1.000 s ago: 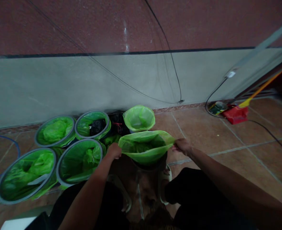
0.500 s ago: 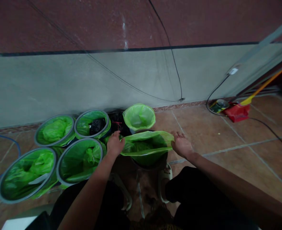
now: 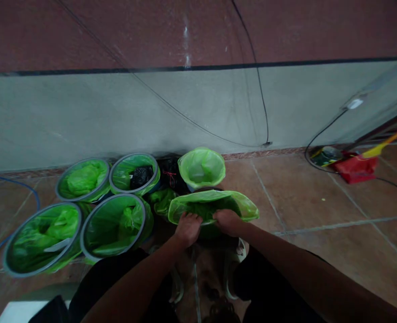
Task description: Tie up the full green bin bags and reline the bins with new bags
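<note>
Held bag point(image 3: 215, 195), just in front of lined pail point(image 3: 201, 168), by near rim in closed left hand point(image 3: 188, 229) and closed right hand point(image 3: 228, 222), apparently adjusting mouth, and next needed even, gentle tension.

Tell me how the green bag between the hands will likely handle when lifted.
The bag will probably be floppy, as its mouth gapes in a loose, uneven oval. It looks like thin, partly see-through film, so it is likely light for its size and might tear if yanked.
</note>
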Motion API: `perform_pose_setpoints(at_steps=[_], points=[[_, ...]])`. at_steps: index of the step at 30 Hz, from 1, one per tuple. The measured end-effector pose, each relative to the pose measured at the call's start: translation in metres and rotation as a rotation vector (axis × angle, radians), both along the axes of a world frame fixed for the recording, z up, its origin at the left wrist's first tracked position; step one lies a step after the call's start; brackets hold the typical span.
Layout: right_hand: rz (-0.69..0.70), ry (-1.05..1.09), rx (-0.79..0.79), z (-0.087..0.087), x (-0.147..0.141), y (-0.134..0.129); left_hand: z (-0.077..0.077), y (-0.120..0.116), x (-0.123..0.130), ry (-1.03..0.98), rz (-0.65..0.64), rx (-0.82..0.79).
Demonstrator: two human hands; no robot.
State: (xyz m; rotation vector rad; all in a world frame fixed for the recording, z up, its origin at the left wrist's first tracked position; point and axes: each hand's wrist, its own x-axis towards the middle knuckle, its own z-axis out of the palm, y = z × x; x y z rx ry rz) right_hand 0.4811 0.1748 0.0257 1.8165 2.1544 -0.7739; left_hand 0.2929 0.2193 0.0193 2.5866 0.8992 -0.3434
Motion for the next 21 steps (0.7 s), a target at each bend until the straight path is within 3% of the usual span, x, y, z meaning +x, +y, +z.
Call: perform_pose_setpoints(at_steps=[2,4,8,15,21], points=[[-0.027,0.115,-0.030,0.008,0.010,0.013,-0.003,0.003,0.003,-0.008,0.022,-0.017],[-0.145,0.160,0.032,0.015,0.020,0.025,-0.004,0.005,0.008,-0.040,0.035,-0.031],[-0.376,0.008,0.261,0.009,0.036,0.046,-0.002,0.003,0.015,-0.053,0.057,-0.041],[-0.398,-0.090,0.221,-0.028,0.037,0.052,0.002,0.004,0.019,-0.082,0.084,-0.074],[-0.439,-0.023,0.235,-0.025,0.040,0.054,0.007,0.004,0.022,-0.142,0.111,-0.138]])
